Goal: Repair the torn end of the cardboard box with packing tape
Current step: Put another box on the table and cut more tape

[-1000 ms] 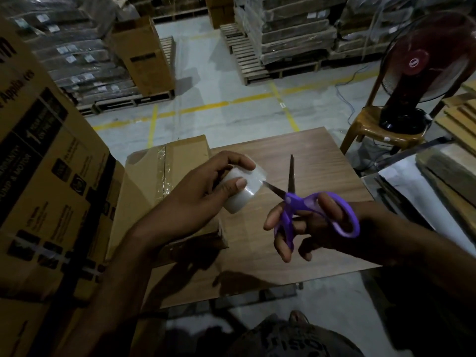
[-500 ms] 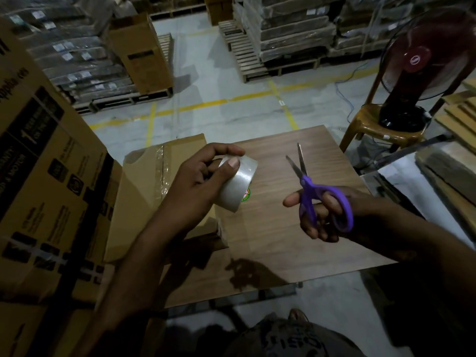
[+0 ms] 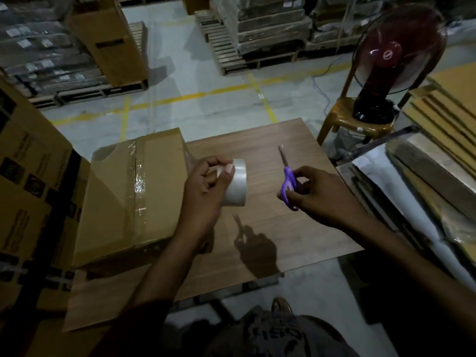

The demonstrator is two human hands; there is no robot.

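Cardboard box (image 3: 123, 197): flat on the left part of the table (image 3: 283, 228), long axis near-to-far, with a taped seam down the top along that axis. Far-left corner looks ragged and open, likely the torn end. Probably light but bulky, panels stiff, torn edge floppy. Best steadied by a flat palm on the top panel, not by the flap.

Tape roll (image 3: 238, 186): held above the table, just beside the box's right edge, roll axis roughly left-right, one flat face to the right. Light, rigid, slick outside, sticky underneath. Left hand (image 3: 206, 186) curled round it, thumb pressed on the outer wrap. Free end not visible.

Scissors (image 3: 289, 180): blades together, tips pointing away toward the far table edge. Right hand (image 3: 319, 194) pinching the purple handles, fingers curled; through the loops or not, cannot tell.
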